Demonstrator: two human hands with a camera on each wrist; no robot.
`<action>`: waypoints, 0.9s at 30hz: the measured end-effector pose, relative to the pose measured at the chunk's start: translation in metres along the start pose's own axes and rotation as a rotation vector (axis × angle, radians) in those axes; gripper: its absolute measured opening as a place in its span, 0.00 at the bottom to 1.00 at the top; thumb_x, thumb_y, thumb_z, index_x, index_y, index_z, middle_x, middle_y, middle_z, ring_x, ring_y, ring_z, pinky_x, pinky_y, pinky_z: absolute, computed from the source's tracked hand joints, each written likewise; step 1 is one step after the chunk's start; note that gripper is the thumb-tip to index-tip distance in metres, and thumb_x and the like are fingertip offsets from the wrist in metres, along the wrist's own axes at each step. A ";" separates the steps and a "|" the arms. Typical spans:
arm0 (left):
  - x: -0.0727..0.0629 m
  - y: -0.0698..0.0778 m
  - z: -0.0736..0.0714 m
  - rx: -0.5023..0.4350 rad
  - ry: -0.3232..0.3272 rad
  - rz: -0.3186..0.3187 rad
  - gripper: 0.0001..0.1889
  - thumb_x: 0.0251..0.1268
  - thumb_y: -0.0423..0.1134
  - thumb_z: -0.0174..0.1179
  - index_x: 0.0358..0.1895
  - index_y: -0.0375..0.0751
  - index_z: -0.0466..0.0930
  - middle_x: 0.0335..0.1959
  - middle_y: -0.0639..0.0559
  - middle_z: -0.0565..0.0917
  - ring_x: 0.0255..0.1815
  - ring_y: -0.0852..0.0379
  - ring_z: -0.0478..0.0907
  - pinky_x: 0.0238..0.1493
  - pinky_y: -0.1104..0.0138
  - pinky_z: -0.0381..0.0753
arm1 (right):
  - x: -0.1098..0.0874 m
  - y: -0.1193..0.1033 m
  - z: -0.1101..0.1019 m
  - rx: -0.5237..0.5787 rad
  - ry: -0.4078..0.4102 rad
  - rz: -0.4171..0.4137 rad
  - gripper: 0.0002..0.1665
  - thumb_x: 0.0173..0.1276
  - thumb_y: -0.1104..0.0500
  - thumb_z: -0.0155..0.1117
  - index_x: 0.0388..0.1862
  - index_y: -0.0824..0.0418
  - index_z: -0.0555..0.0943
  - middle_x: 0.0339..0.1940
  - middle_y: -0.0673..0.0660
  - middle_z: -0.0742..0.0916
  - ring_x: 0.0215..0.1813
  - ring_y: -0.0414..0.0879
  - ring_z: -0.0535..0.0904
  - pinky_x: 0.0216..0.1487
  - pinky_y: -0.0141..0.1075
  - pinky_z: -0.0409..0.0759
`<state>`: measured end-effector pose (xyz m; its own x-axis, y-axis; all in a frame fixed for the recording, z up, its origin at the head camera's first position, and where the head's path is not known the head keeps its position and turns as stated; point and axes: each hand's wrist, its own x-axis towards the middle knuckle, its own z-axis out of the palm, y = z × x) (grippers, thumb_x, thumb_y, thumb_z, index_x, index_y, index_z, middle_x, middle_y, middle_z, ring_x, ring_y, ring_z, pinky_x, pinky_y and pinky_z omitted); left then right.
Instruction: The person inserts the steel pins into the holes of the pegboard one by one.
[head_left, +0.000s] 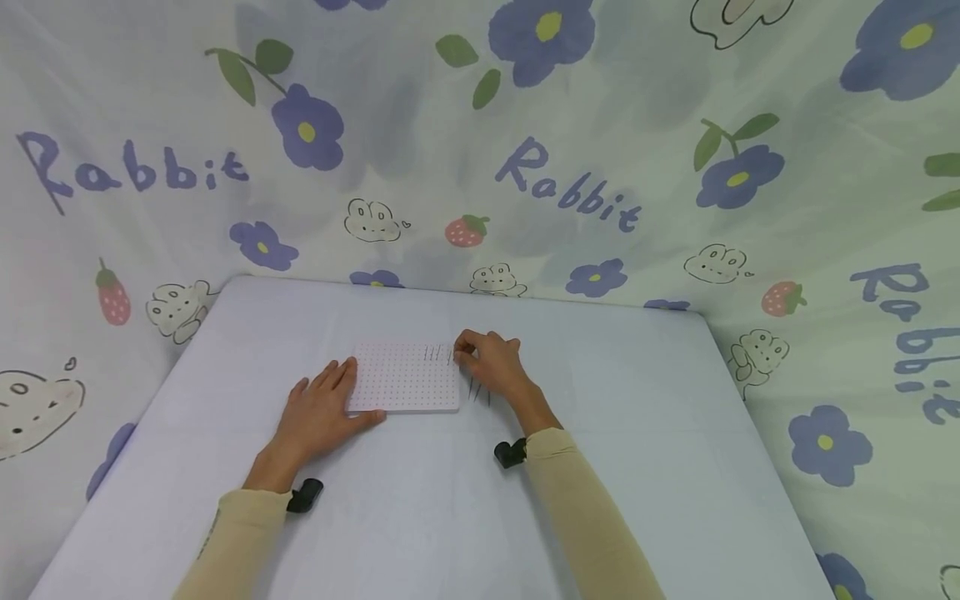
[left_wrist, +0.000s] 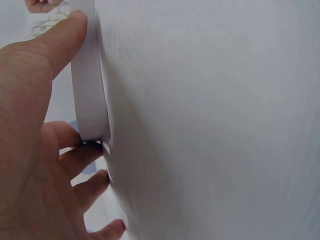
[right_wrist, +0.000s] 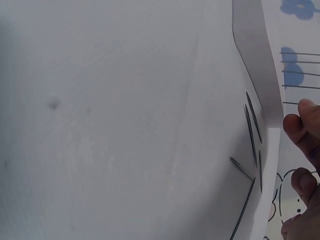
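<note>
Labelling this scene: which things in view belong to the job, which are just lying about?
Job:
white perforated board
standing dark pins in it
loose dark pins beside it
left hand, against the board
right hand, at the standing pins

Just around:
white table
printed cloth
wrist cameras

In front of me, my white bench carries a perforated white board [head_left: 401, 385] lying flat at twelve o'clock and several thin dark pins [right_wrist: 251, 136] lying loose just beside it, at its three o'clock, on the bench [head_left: 637, 400].
</note>
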<state>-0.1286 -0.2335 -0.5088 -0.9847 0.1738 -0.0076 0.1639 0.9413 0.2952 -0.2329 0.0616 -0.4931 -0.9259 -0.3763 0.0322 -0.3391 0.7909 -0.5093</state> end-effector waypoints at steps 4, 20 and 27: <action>0.000 0.000 0.000 -0.002 -0.005 -0.002 0.58 0.60 0.72 0.60 0.78 0.29 0.52 0.78 0.33 0.59 0.79 0.33 0.52 0.71 0.32 0.50 | -0.001 -0.001 -0.003 -0.003 -0.004 0.014 0.06 0.75 0.47 0.63 0.44 0.44 0.83 0.39 0.39 0.87 0.47 0.42 0.78 0.56 0.53 0.62; 0.000 0.000 -0.002 -0.011 -0.023 0.001 0.59 0.60 0.74 0.57 0.79 0.28 0.50 0.78 0.32 0.57 0.79 0.32 0.51 0.71 0.32 0.48 | -0.018 0.030 -0.015 0.008 0.039 0.143 0.06 0.69 0.47 0.70 0.39 0.46 0.85 0.33 0.41 0.86 0.41 0.42 0.80 0.49 0.49 0.61; 0.001 0.001 -0.002 -0.012 -0.026 0.004 0.59 0.61 0.74 0.56 0.79 0.29 0.50 0.78 0.32 0.57 0.79 0.32 0.51 0.71 0.31 0.48 | -0.033 0.040 -0.015 0.016 0.037 0.207 0.07 0.66 0.47 0.72 0.36 0.47 0.85 0.27 0.42 0.85 0.35 0.41 0.79 0.49 0.51 0.62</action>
<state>-0.1291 -0.2333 -0.5067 -0.9822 0.1852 -0.0316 0.1668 0.9370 0.3070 -0.2184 0.1128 -0.5021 -0.9812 -0.1885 -0.0426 -0.1390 0.8415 -0.5220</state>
